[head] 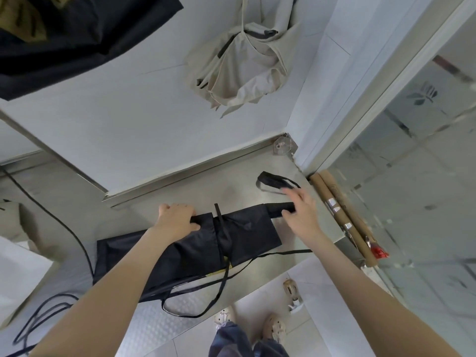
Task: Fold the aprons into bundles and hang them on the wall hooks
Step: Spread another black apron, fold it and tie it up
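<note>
Directly below the head camera is a steel counter set against a white tiled wall. At far left, dark black fabric with an olive patch hangs high on the wall, and beneath it a black cable runs down across the counter beside a white box.

At centre, a black apron lies folded into a long flat band across the counter, its left end near the front edge and its right end further back. One thin strap crosses the band at its middle, and longer straps trail off the counter's front edge in a loop.

The left hand is at the band's far edge, left of the crossing strap. Its fingers are curled over the edge with the thumb on top of the cloth, gripping the apron.

Above, a beige apron hangs bunched on the wall by its strap.

The right hand is at the band's right end. It is blurred, fingers spread and fairly straight, open, with the thumb touching the narrow folded end. Just beyond its fingertips a black neck loop lies on the steel.

Further right, two cardboard tubes lean along the counter's end beside a frosted glass door. Below, the person's shoes stand on a tiled floor.
</note>
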`<move>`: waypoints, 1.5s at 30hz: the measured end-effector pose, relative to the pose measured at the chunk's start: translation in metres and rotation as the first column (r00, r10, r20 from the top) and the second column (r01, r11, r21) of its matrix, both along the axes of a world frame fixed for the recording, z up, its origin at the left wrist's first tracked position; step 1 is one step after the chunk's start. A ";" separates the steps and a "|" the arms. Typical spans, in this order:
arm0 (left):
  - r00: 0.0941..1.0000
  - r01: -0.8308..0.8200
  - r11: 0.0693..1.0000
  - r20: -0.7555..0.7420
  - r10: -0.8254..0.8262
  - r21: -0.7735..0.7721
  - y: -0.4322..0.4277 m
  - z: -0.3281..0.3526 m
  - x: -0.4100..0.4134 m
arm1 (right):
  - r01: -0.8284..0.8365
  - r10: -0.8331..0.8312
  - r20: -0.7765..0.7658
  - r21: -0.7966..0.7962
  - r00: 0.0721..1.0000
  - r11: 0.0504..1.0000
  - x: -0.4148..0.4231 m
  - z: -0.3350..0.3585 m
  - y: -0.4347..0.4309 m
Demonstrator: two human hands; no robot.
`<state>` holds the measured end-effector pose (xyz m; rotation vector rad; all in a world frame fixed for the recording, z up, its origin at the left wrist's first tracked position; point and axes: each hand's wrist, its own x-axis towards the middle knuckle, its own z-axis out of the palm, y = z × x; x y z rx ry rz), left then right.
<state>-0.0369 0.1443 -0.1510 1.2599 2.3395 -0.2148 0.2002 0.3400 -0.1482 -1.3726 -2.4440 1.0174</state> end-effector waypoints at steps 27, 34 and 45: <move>0.883 -0.324 0.906 0.432 0.185 0.273 -0.015 0.008 0.017 | 0.309 -0.347 -0.069 -0.316 0.935 0.897 -0.026 -0.015 -0.066; 0.836 -0.399 0.840 0.522 0.170 0.367 0.016 0.012 0.048 | 0.559 -0.559 0.027 0.020 0.829 0.829 -0.007 0.000 -0.045; 0.861 -0.473 0.789 0.393 0.322 0.391 -0.036 -0.004 0.014 | -0.023 0.142 0.290 -0.377 0.946 0.926 -0.049 -0.025 -0.087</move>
